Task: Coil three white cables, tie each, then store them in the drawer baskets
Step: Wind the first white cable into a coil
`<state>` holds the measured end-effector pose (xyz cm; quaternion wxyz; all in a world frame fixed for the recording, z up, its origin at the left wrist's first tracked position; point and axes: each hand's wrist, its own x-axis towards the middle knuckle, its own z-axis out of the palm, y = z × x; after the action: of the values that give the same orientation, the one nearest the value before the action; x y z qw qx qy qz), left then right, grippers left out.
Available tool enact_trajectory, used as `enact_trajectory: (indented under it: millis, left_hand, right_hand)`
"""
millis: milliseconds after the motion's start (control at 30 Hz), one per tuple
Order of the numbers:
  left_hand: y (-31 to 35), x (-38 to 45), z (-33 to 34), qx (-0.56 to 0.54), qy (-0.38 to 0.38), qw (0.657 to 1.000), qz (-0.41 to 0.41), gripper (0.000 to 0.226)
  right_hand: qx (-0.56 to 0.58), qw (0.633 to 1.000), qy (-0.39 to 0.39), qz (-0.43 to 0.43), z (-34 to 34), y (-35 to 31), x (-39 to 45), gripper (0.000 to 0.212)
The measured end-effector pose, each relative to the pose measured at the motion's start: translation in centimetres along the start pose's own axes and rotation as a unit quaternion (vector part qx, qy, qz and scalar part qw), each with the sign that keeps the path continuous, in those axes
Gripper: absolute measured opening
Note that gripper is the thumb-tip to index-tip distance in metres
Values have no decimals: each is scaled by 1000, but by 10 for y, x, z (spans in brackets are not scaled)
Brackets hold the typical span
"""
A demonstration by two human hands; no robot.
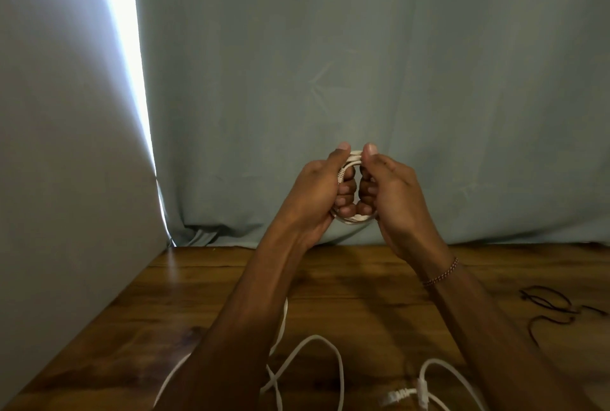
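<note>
I see both hands raised above the wooden tabletop [204, 295], holding one coiled white cable [352, 218] between them. Left hand [318, 194] has its fingers [346, 192] curled through the coil, thumb on top. Right hand [392, 192] mirrors it, fingers wrapped round the coil's other side. Loose white cables [317, 343] lie uncoiled on the tabletop near me, under my forearms. Thin dark ties [548, 303] lie at far right. Beaded bracelet [440, 273] on right wrist. Grey-blue curtain [363, 47] behind.
</note>
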<state>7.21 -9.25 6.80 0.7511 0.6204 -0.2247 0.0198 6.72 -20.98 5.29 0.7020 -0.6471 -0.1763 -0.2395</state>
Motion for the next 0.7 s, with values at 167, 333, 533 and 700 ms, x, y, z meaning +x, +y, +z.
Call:
enact_trajectory:
  millis: [167, 333, 533, 700]
  left_hand:
    - [-1, 2, -10, 80, 3, 996, 43, 46]
    - [-3, 4, -25, 97, -74, 990, 68, 26]
    - [-5, 3, -26, -21, -123, 992, 31, 21]
    - [-7, 5, -17, -97, -126, 987, -15, 32]
  right_hand:
    - [-84, 996, -11, -23, -4, 4, 4, 48]
    - [-119, 992, -36, -36, -11, 3, 8, 53]
    - [-147, 987, -53, -47, -11, 2, 8, 56]
    - [-201, 972, 49, -114, -8, 2, 3, 58]
